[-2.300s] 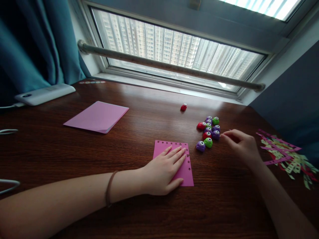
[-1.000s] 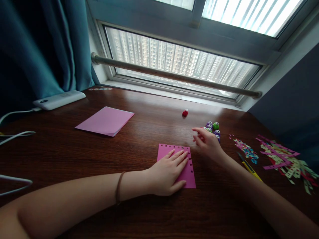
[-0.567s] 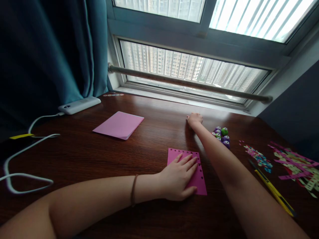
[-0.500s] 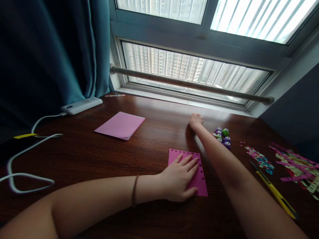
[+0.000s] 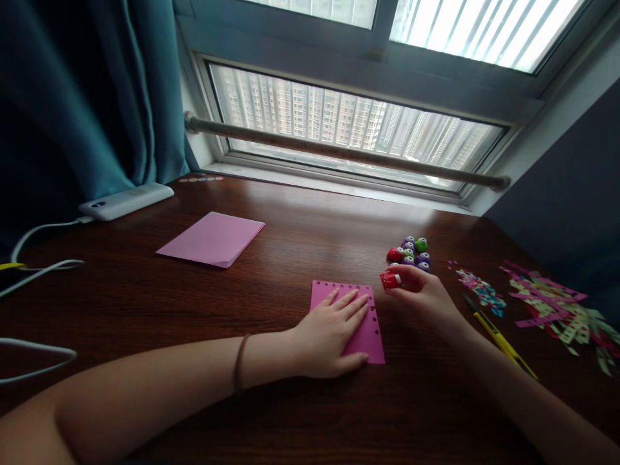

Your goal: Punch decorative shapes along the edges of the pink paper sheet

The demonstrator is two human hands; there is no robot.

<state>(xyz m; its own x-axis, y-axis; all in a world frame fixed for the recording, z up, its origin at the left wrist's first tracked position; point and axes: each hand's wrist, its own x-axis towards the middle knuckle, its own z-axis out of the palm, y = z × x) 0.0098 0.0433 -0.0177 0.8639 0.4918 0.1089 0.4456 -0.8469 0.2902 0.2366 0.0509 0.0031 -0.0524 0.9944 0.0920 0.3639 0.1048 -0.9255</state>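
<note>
My left hand (image 5: pixel 332 332) lies flat with fingers spread on a magenta sheet (image 5: pixel 371 345), which has small dark holes or marks along its top and right edges. To the right of the sheet, my right hand (image 5: pixel 426 297) pinches a small red object with a white part (image 5: pixel 390 279) between thumb and fingers, above the table. Just beyond that hand sits a cluster of small purple, green and red pieces with round white tops (image 5: pixel 409 252).
A stack of pink paper (image 5: pixel 213 239) lies at the left, near a white power bank (image 5: pixel 128 201) with a cable. On the right are tiny paper bits (image 5: pixel 484 294), a yellow cutter (image 5: pixel 501 339) and paper strips (image 5: pixel 557 307). A window ledge borders the back.
My right hand has come back toward me from near the window side and now shows a red object in its fingers. The view has shifted slightly; my left hand stays on the sheet.
</note>
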